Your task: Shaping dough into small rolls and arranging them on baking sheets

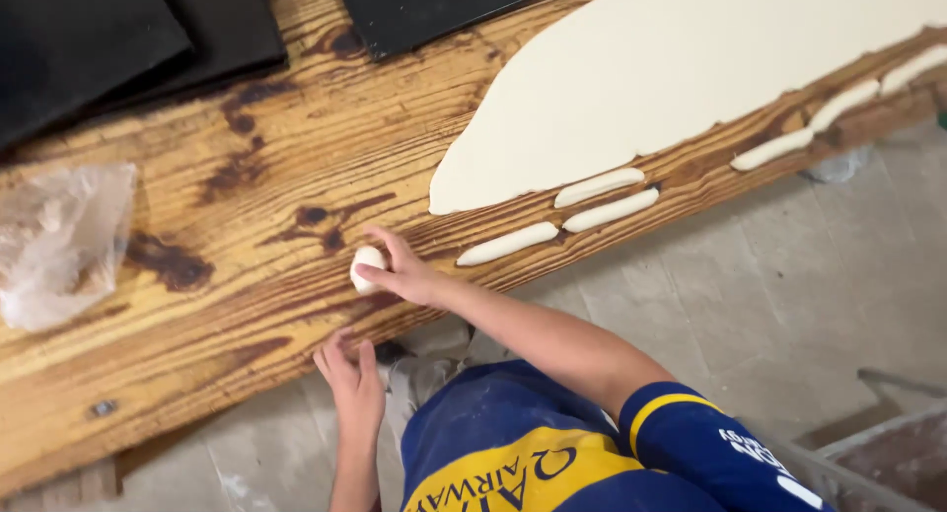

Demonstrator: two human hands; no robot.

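A small, pale lump of dough (367, 268), rounded and smooth, is pinched between the thumb and curled fingers of the right hand (400, 272) and pressed against a wooden table (247, 236) near its front edge. The table is made of heavily grained planks, honey-coloured with dark knots and stains. The left hand (350, 379) is laid flat at the table's edge, just below the lump, its fingers extended and relaxed, with nothing grasped.

To the right of the lump, three short dough sticks (557, 214), soft and rounded at the ends, are laid side by side in a staggered row. Above them a large sheet of rolled dough (671, 68), matte and cream-coloured with a curved edge, is spread across the wood. Further sticks (838, 112) are lined along the table's edge at upper right.

A crumpled clear plastic bag (59, 241) is seen at far left, and flat black trays (118, 34) at the upper left. A blue and yellow shirt (533, 453) is worn.
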